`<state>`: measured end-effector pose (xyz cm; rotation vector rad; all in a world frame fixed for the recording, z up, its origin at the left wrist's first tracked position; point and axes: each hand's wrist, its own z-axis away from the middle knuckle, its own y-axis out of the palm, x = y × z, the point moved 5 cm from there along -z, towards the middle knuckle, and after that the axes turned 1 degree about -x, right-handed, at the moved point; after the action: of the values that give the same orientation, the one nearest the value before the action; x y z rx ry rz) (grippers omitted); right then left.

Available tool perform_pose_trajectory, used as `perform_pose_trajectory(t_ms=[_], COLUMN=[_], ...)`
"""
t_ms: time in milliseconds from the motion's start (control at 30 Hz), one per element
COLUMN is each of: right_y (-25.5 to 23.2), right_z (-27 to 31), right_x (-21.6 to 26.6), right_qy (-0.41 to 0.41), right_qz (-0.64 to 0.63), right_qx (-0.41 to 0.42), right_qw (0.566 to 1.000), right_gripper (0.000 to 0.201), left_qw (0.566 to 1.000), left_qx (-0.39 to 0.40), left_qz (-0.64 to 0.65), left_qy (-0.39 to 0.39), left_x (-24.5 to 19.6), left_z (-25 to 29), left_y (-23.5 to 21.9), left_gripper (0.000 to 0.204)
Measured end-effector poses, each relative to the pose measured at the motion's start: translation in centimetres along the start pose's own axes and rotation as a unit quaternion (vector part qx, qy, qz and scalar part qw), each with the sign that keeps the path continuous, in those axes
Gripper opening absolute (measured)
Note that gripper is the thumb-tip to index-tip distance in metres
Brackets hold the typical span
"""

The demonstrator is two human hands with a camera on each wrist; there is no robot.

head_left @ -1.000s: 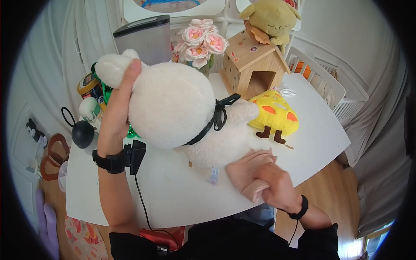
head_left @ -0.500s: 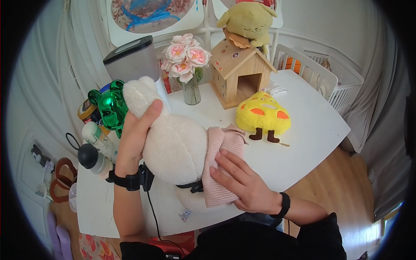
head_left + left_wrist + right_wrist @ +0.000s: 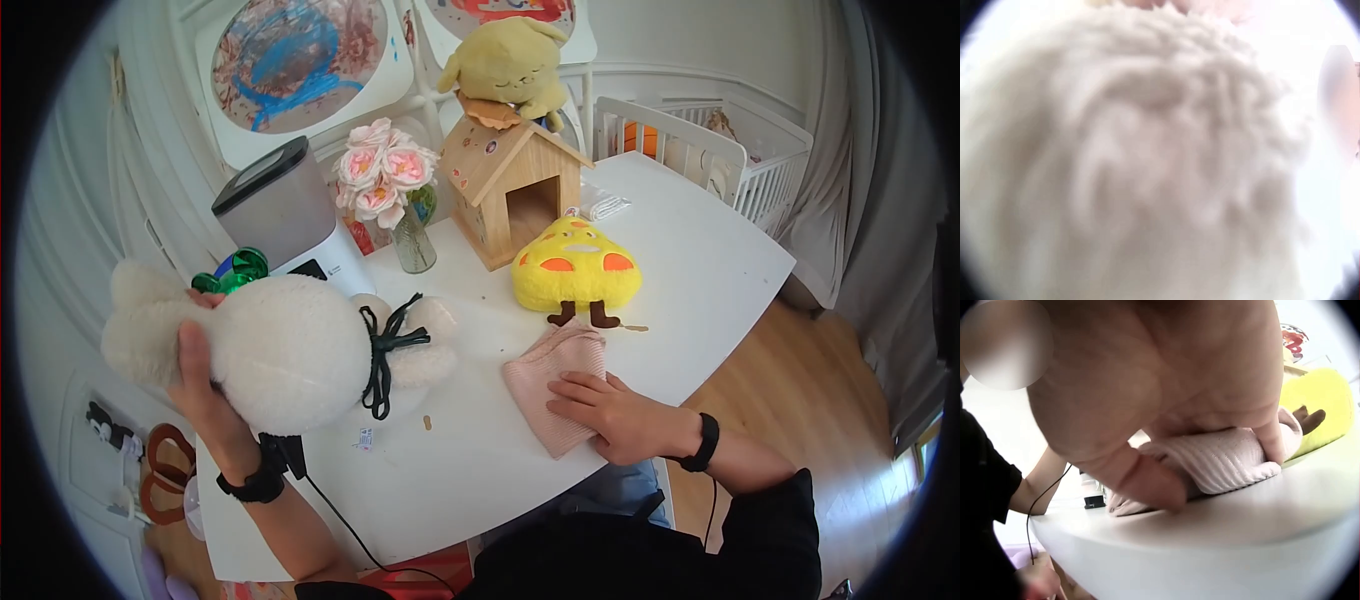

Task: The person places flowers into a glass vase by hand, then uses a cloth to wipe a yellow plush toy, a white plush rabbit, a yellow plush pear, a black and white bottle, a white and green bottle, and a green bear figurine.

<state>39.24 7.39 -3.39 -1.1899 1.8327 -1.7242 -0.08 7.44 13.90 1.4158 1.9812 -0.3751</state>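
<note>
My left hand (image 3: 205,402) grips a white plush toy (image 3: 290,350) around the base of its ears, thumb in front and fingertips showing behind. The toy lies sideways over the left of the table, a dark ribbon bow (image 3: 385,350) at its neck and a small tag (image 3: 365,438) below. Its blurred fur (image 3: 1147,162) fills the left wrist view. On the right, my other hand (image 3: 625,415) rests over a pink ribbed cloth (image 3: 545,375) on the table, fingers stretched across it. In the right wrist view the thumb (image 3: 1157,484) touches down beside the cloth's folds.
A yellow plush (image 3: 575,275) with brown legs sits just behind the cloth. Beyond are a wooden house (image 3: 510,185) with a tan plush (image 3: 505,65) on top, a vase (image 3: 413,243) of pink roses and a grey-lidded container (image 3: 280,200). A shiny green figure (image 3: 235,270) is partly hidden.
The white toy and my left hand have moved left. My right hand gripped the cloth at first, then pressed it on the toy's body; now hand and cloth are down on the table.
</note>
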Motion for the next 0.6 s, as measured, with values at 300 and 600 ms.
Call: perform_pose_trajectory(t_ms=[300,600], right_y=[-11.7,-15.3], right_z=[-1.3,-2.5], right_x=[2.5,5.7], right_qy=[-0.021,-0.082], right_qz=[-0.172,-0.215], right_qx=[-0.177,-0.337], right_qw=[0.969,0.913], right_gripper=[0.088,0.128], left_qw=[0.992,0.962], left_qx=[0.062,0.217], left_qz=[0.106,0.162], left_qy=[0.005,-0.038], left_x=[-2.2,-5.6], left_z=[-0.9,0.7], left_y=[6.4,20.3], left_gripper=[0.044,0.045])
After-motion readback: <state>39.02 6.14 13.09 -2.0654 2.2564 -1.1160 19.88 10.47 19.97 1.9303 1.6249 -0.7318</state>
